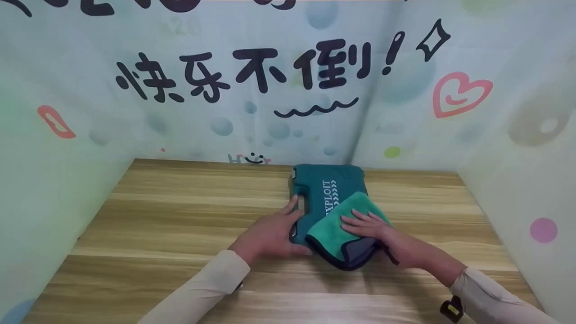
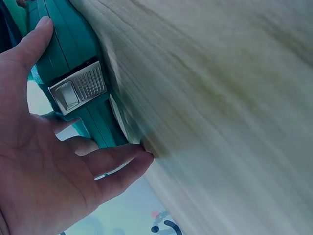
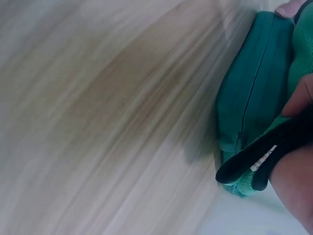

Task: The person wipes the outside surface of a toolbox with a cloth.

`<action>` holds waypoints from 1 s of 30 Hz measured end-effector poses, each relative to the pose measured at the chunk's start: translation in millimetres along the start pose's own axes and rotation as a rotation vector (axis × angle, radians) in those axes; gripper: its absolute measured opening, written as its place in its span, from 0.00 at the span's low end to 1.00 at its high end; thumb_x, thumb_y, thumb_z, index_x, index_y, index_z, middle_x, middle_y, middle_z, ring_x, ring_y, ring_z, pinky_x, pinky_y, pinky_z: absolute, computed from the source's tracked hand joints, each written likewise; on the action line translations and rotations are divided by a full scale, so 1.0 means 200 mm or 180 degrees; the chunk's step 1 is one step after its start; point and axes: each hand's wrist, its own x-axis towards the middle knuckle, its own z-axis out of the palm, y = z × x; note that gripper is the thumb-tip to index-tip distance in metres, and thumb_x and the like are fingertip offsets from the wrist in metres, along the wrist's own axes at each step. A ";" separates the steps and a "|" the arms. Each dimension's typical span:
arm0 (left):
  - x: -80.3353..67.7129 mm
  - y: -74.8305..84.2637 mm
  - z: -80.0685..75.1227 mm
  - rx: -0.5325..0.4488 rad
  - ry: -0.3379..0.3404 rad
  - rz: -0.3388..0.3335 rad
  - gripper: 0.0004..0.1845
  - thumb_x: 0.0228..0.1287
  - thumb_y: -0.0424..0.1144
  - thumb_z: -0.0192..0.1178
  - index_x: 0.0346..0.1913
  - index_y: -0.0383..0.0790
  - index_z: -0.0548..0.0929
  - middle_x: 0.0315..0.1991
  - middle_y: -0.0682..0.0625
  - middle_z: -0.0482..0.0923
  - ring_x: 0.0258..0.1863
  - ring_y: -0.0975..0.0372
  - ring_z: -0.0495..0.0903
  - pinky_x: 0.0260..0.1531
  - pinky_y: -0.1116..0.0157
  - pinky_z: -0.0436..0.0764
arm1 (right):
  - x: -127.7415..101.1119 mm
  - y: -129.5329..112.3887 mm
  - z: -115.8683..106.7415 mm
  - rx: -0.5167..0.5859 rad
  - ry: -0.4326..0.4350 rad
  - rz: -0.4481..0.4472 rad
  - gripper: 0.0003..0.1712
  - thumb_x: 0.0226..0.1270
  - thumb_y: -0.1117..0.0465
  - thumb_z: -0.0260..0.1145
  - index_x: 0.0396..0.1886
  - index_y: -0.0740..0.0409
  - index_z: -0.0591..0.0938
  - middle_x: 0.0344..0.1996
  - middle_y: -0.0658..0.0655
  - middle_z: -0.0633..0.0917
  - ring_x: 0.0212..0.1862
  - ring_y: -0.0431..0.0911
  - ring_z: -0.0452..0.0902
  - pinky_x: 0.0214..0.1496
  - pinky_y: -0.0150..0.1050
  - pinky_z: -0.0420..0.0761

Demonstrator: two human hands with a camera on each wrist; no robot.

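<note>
A dark teal hard plastic case (image 1: 310, 175) with white "EXPLOIT" lettering lies flat on the table, handle side to the left. My left hand (image 1: 272, 231) braces that side. Its thumb rests on the case's near corner beside a metal latch (image 2: 78, 88), and its loosely spread fingers reach to the handle and the tabletop. A green cloth (image 1: 335, 225) with a dark border covers the case's near right part, one corner folded to its grey side. On the cloth lies my right hand (image 1: 378, 229), fingers extended and pressing flat. In the right wrist view the cloth's dark edging (image 3: 244, 161) hangs over the case's side.
The wood-grain table (image 1: 180, 216) ends at a printed backdrop (image 1: 252, 130) just behind the case. Side panels with prints, including a pale right wall (image 1: 517, 180), flank it. A small black and yellow object (image 1: 451, 309) sits by the right sleeve.
</note>
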 end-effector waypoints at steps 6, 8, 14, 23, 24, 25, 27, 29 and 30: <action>0.00 0.00 0.00 -0.0023 -0.0085 -0.0107 0.59 0.53 0.72 0.68 0.80 0.44 0.59 0.82 0.49 0.37 0.74 0.50 0.61 0.64 0.52 0.70 | 0.00 0.05 -0.03 -0.0033 0.0114 -0.0021 0.37 0.66 0.82 0.49 0.75 0.63 0.69 0.74 0.66 0.65 0.75 0.72 0.46 0.66 0.76 0.44; 0.00 0.01 0.00 -0.0033 -0.0105 -0.0135 0.59 0.53 0.72 0.68 0.80 0.44 0.59 0.82 0.50 0.37 0.74 0.50 0.60 0.65 0.52 0.69 | 0.01 0.07 -0.04 -0.0050 0.0156 -0.0026 0.40 0.61 0.86 0.49 0.74 0.64 0.70 0.73 0.66 0.67 0.74 0.73 0.48 0.66 0.76 0.45; -0.01 0.01 0.00 -0.0025 -0.0084 -0.0133 0.60 0.51 0.73 0.68 0.80 0.45 0.59 0.82 0.50 0.38 0.75 0.50 0.59 0.66 0.51 0.67 | 0.05 0.13 -0.07 -0.0164 0.0273 -0.0063 0.44 0.49 0.88 0.52 0.71 0.68 0.72 0.71 0.71 0.68 0.72 0.76 0.51 0.64 0.76 0.50; -0.02 0.00 -0.01 -0.0045 -0.0081 -0.0107 0.59 0.52 0.73 0.68 0.81 0.45 0.59 0.82 0.49 0.38 0.76 0.51 0.56 0.66 0.50 0.66 | 0.16 0.26 -0.14 -0.0330 0.0404 0.0218 0.39 0.54 0.87 0.50 0.70 0.72 0.72 0.71 0.72 0.67 0.73 0.75 0.50 0.66 0.72 0.54; -0.02 0.00 -0.01 -0.0036 -0.0082 -0.0089 0.59 0.52 0.73 0.68 0.80 0.44 0.59 0.82 0.49 0.38 0.76 0.51 0.56 0.66 0.50 0.67 | 0.17 0.28 -0.15 -0.0356 0.0432 0.0221 0.39 0.54 0.87 0.50 0.69 0.73 0.72 0.70 0.73 0.68 0.72 0.75 0.50 0.66 0.72 0.54; -0.01 0.00 -0.01 -0.0023 -0.0083 -0.0074 0.59 0.52 0.72 0.68 0.80 0.43 0.59 0.82 0.48 0.38 0.76 0.51 0.56 0.66 0.51 0.67 | 0.18 0.30 -0.16 -0.0391 0.0463 0.0220 0.38 0.54 0.87 0.50 0.69 0.74 0.72 0.70 0.74 0.68 0.72 0.76 0.51 0.66 0.72 0.55; -0.01 0.01 -0.02 0.0000 -0.0092 -0.0068 0.59 0.52 0.72 0.68 0.80 0.43 0.60 0.82 0.48 0.38 0.76 0.52 0.56 0.66 0.52 0.67 | 0.20 0.33 -0.18 -0.0416 0.0498 0.0287 0.37 0.55 0.87 0.50 0.68 0.75 0.71 0.70 0.74 0.68 0.72 0.76 0.50 0.68 0.70 0.54; -0.01 0.01 -0.02 0.0008 -0.0106 -0.0110 0.59 0.52 0.73 0.68 0.80 0.44 0.59 0.82 0.49 0.38 0.76 0.52 0.56 0.66 0.52 0.67 | 0.22 0.35 -0.20 -0.0445 0.0511 0.0424 0.36 0.56 0.86 0.51 0.69 0.75 0.71 0.70 0.73 0.68 0.73 0.75 0.49 0.68 0.69 0.54; -0.01 0.01 -0.02 0.0011 -0.0111 -0.0130 0.59 0.51 0.73 0.68 0.80 0.44 0.59 0.82 0.49 0.37 0.76 0.52 0.55 0.66 0.52 0.67 | 0.23 0.36 -0.21 -0.0456 0.0516 0.0495 0.36 0.57 0.86 0.51 0.69 0.75 0.71 0.70 0.73 0.68 0.73 0.75 0.49 0.69 0.68 0.54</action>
